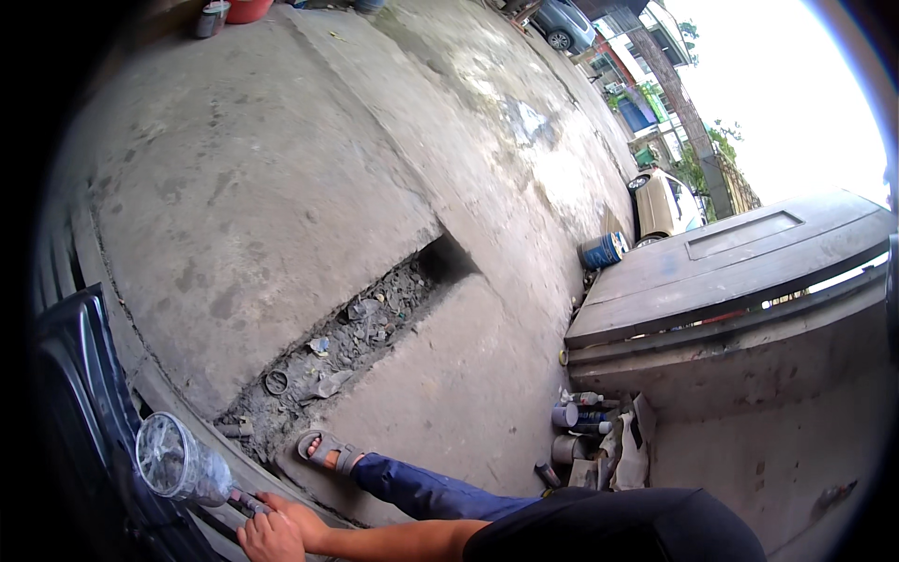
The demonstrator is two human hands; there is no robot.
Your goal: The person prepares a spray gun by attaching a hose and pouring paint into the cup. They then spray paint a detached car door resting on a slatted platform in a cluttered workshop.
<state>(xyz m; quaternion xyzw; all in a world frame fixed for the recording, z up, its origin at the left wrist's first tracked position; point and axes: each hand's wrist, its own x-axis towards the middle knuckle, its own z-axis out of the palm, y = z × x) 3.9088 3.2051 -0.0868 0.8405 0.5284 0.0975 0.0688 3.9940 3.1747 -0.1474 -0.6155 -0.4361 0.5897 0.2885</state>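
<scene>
At the lower left, what looks like a spray gun (248, 503) carries a clear, round cup (185, 459) smeared with whitish residue. My right hand (298, 521) is closed around its narrow handle end, with the bare forearm coming in from the right. Just below and against it is my left hand (270, 540), fingers curled, partly cut off by the lower edge. The grips overlap, so little of the handle shows. Behind the cup stands a glossy black panel (80, 375), like a vehicle part, close to the cup's rim.
A rubble-filled trench (365, 323) cuts through the concrete floor (253, 215), beside my sandalled foot (330, 451). Bottles and cans (585, 421) sit near the wall on the right. Beyond are a metal panel (730, 262), a blue bucket (604, 250) and a parked car (667, 201).
</scene>
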